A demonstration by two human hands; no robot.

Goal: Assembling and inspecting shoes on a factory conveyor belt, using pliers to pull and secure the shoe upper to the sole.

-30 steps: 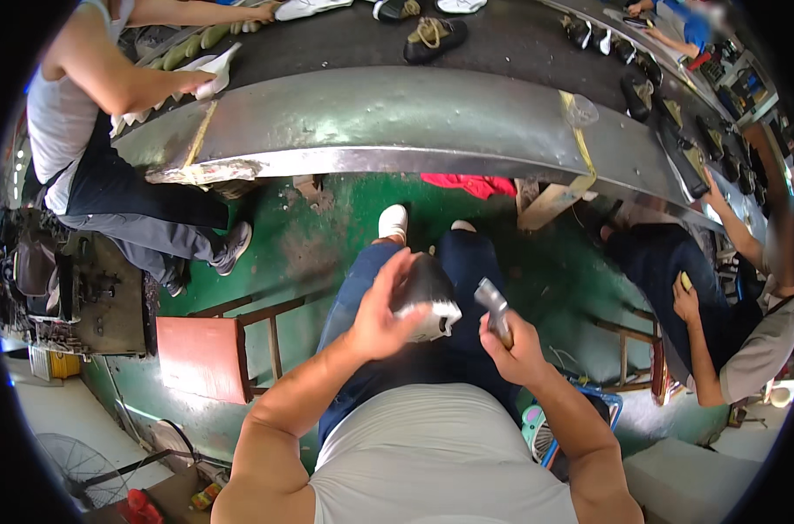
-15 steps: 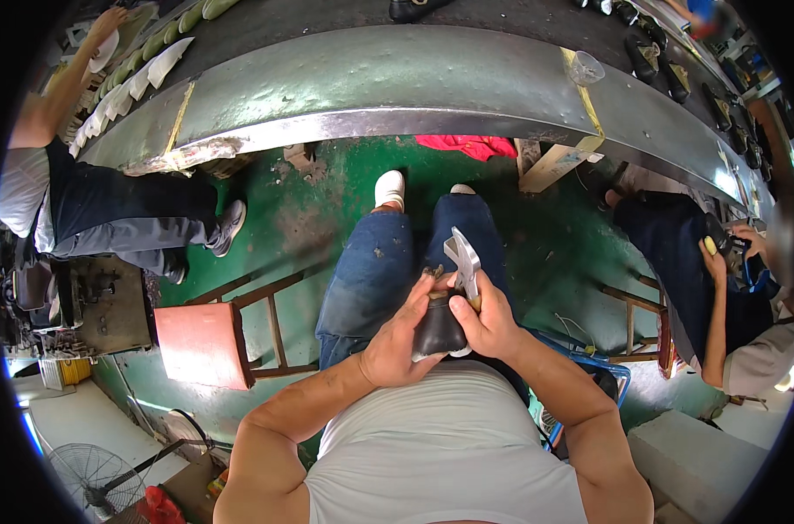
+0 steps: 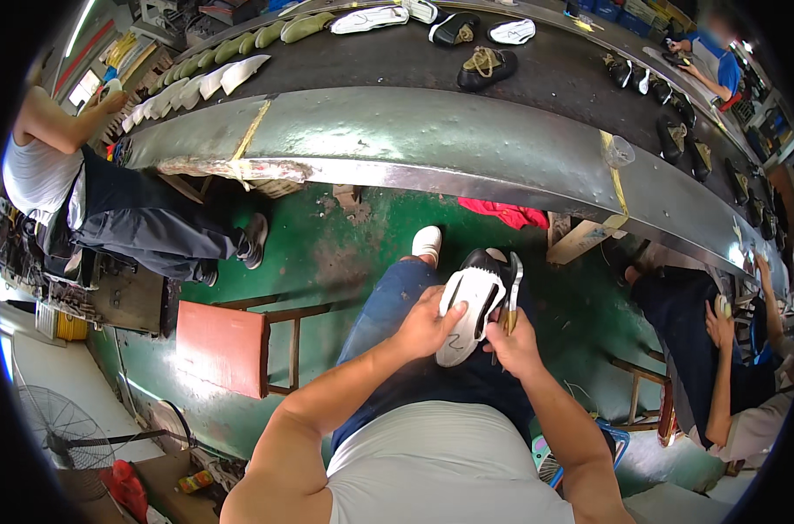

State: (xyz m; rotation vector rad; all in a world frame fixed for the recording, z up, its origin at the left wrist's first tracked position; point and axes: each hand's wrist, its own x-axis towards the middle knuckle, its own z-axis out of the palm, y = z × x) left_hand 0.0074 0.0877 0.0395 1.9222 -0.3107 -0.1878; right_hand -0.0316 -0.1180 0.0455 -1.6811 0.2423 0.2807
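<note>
Above my lap, my left hand (image 3: 429,323) grips a black shoe (image 3: 473,307) by its side. Its pale underside, with a dark scribbled mark, faces up, and the black toe end points away from me. My right hand (image 3: 514,346) is closed around metal pincers (image 3: 513,293) with a yellowish handle. The pincers stand upright along the shoe's right edge; whether their jaws touch it I cannot tell.
Across the front runs a metal-edged bench (image 3: 379,131) with a dark belt. Black shoes (image 3: 487,67), white shoe parts (image 3: 207,83) and green ones (image 3: 266,33) lie on it. A reddish stool (image 3: 222,349) stands at left. Co-workers sit on both sides; another works beyond the bench.
The shoe has moved away from my belly and turned, so its pale underside now faces up. The pincers moved with it to its right edge. My view has tilted up, showing more bench.
</note>
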